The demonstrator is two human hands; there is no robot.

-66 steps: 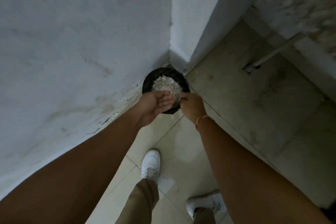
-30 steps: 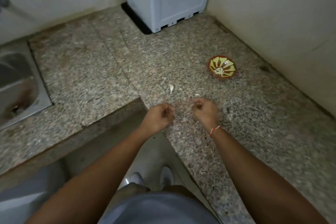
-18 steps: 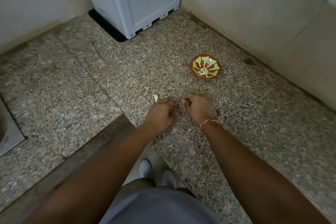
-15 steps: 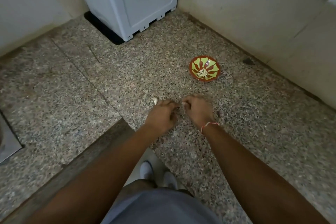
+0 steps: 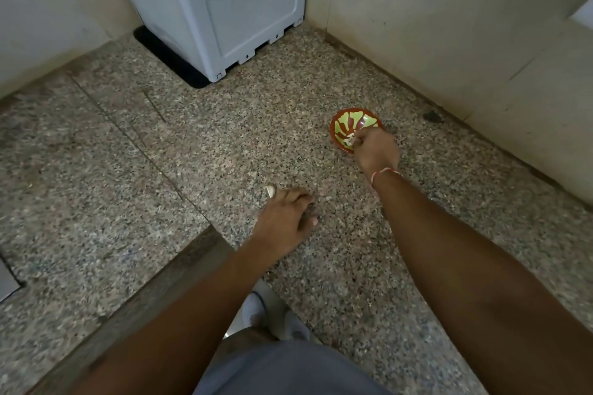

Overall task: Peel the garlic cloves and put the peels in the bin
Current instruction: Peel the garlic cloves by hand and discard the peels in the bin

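Garlic, a single pale clove (image 5: 270,191), lies on the speckled granite counter (image 5: 199,151), touching or just beside the far fingertips of the left hand (image 5: 284,220); whether it is peeled cannot be told. More small pale pieces (image 5: 348,139) sit inside a little round bowl with a red rim and green-and-red striped inside (image 5: 346,125), which stands on the counter well beyond the left hand and directly under the right hand's fingers.

The left hand rests palm down on the counter with its fingers spread and bent only loosely, gripping nothing. The right hand (image 5: 375,151) reaches forward over the near rim of the bowl, its fingers curled and their tips bunched together down into the bowl among the pale pieces; it seems to pinch one of them, though the piece itself is too small to make out clearly. A red-and-white thread band (image 5: 385,174) circles the right wrist.

Farther off beyond the left hand stands a pale grey plastic box-shaped appliance (image 5: 224,9) on a black mat (image 5: 170,58), set against cream walls (image 5: 449,26) that meet in a corner.
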